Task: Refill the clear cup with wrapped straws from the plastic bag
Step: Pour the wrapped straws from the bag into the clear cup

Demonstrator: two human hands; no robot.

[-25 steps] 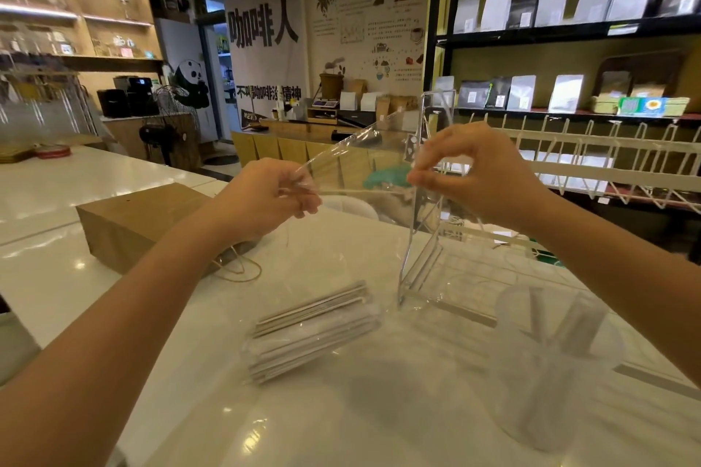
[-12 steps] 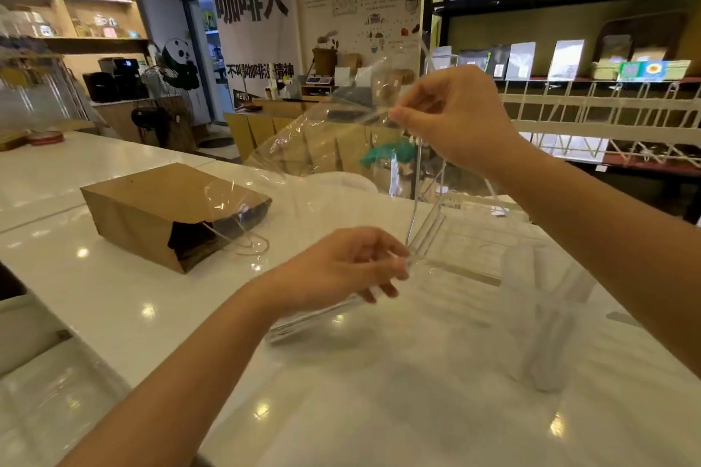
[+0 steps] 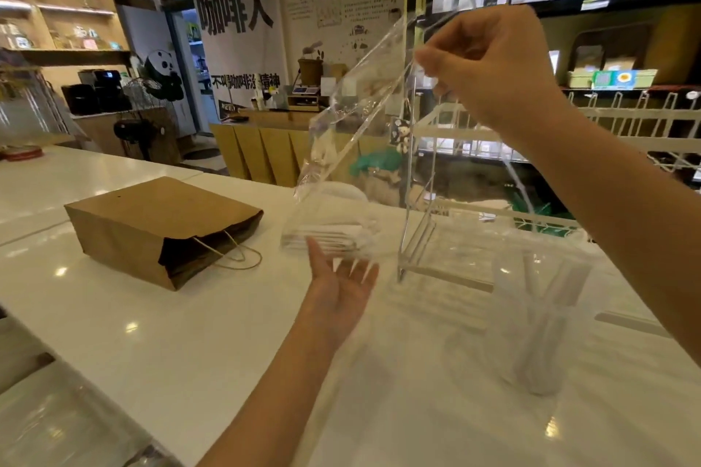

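Note:
My right hand point(image 3: 489, 61) pinches the top corner of the clear plastic bag point(image 3: 352, 114) and holds it up high, so the bag hangs down to the left. A bundle of wrapped straws point(image 3: 326, 239) lies in the bag's lower end, blurred. Just below that end is my left hand point(image 3: 341, 284), palm up with its fingers spread; whether it touches the bag I cannot tell. The clear cup point(image 3: 538, 318) stands on the white counter point(image 3: 189, 334) at the right with a few wrapped straws leaning inside it.
A brown paper bag point(image 3: 159, 224) lies on its side at the left, its open mouth and string handles toward me. A clear acrylic stand point(image 3: 413, 201) rises between the hanging bag and the cup. White wire racks point(image 3: 607, 140) and shelves fill the right background.
My right hand has lifted the bag higher. My left hand let go of the bag's edge, dropped to the bag's lower end and now lies open, palm up, beneath it.

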